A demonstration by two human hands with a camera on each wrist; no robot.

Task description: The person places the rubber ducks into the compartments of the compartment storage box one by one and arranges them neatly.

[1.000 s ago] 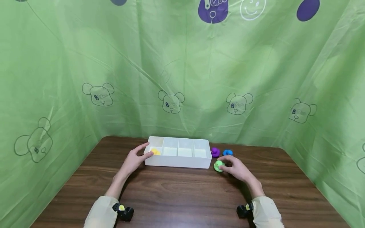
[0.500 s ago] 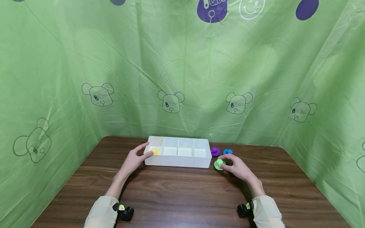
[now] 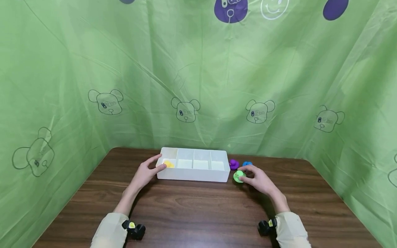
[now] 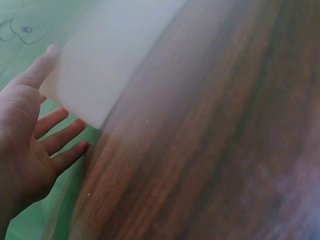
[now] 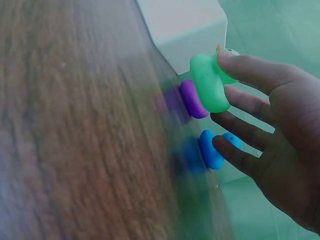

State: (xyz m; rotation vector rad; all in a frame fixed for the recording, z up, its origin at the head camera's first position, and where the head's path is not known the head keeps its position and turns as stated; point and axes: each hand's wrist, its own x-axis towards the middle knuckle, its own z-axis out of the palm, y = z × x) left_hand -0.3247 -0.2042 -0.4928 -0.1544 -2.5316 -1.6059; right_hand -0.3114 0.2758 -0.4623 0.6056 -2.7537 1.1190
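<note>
A white four-compartment box (image 3: 193, 175) lies lengthwise on the table, with a yellow duck (image 3: 168, 164) in its leftmost compartment. My left hand (image 3: 144, 176) rests on the box's left end, thumb on the near wall; in the left wrist view the hand (image 4: 35, 135) has its fingers spread around the white end (image 4: 95, 60). Just right of the box, my right hand (image 3: 260, 179) pinches a green duck (image 3: 239, 176) by its head. The right wrist view shows the green duck (image 5: 209, 85) between thumb and fingers of the hand (image 5: 285, 120), lifted off the table.
Behind the green duck, a purple duck (image 3: 234, 164) stands beside the box's right end, and a blue duck (image 3: 247, 163) is right of it, partly hidden by my right hand. A green curtain (image 3: 217, 131) hangs behind the wooden table (image 3: 198, 213).
My right hand has moved slightly up and away from me in the head view, and the green duck with it. The left hand and the box have stayed in place.
</note>
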